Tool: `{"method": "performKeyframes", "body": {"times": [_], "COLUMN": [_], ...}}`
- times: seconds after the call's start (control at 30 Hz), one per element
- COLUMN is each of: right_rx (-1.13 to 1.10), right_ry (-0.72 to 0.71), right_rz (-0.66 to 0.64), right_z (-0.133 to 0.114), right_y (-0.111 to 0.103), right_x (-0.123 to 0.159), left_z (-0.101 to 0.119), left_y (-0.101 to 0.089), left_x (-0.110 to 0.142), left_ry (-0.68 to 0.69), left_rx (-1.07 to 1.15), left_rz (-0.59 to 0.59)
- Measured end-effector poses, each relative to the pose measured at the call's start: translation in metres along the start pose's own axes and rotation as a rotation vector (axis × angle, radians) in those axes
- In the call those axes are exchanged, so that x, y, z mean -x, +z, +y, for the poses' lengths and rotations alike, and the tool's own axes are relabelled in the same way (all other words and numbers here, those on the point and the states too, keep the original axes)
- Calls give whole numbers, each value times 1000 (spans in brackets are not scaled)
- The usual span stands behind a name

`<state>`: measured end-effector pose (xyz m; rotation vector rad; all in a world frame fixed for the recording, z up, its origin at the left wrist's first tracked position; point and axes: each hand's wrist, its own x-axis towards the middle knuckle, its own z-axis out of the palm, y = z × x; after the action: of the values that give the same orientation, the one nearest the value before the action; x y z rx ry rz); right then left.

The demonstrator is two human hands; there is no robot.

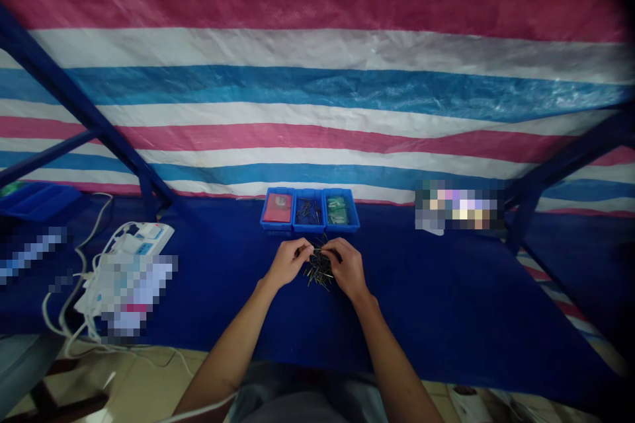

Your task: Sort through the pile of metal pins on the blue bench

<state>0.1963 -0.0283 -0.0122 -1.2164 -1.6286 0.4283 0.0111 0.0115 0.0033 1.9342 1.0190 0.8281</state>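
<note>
A pile of thin, dark, metallic rod-like pieces (320,273) lies on the blue tabletop between my hands. Over its far side, my left hand (288,262) is pinched, thumb against fingers, on one end of a thin rod-like piece (317,250). Facing it, my right hand (348,266) has its fingertips closed at the other end of the same piece. Whether that piece is a screw, a pin or a drill bit is too small to tell. Just beyond the hands stand three blue bins; the middle bin (308,226) holds similar dark thin pieces.
The left bin (278,226) contains a red packet, the right bin (342,228) greenish pieces. A white power strip (157,238) with tangled cables (89,304) lies left on the table (436,304). Blue frame posts (528,211) flank the table; a striped sheet (317,92) hangs behind.
</note>
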Motion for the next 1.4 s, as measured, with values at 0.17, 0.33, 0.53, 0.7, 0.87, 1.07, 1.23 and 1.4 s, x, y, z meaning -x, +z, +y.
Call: {"method": "performKeyframes", "body": {"times": [0.17, 0.33, 0.53, 0.7, 0.87, 1.07, 1.23, 1.4], "right_rx": [-7, -12, -15, -14, -8, -14, -10, -17], "right_ry": [-2, -2, 5, 1, 1, 0, 13, 13], "right_rz": [0, -8, -5, 4, -5, 3, 0, 4], "right_z": [0, 0, 1, -1, -3, -5, -3, -2], "right_y": [0, 1, 2, 1, 0, 0, 0, 1], "right_x": [1, 1, 2, 1, 0, 0, 1, 1], "left_z": [-1, -2, 0, 1, 1, 3, 2, 1], "left_y": [1, 1, 0, 1, 1, 0, 0, 1], "left_x": [0, 1, 1, 1, 1, 1, 1, 1], "left_ry": [15, 20, 16, 15, 15, 8, 10, -1], "left_rx": [18, 15, 6, 4, -1, -2, 4, 4], "left_rz": [5, 8, 2, 1, 3, -6, 3, 0]}}
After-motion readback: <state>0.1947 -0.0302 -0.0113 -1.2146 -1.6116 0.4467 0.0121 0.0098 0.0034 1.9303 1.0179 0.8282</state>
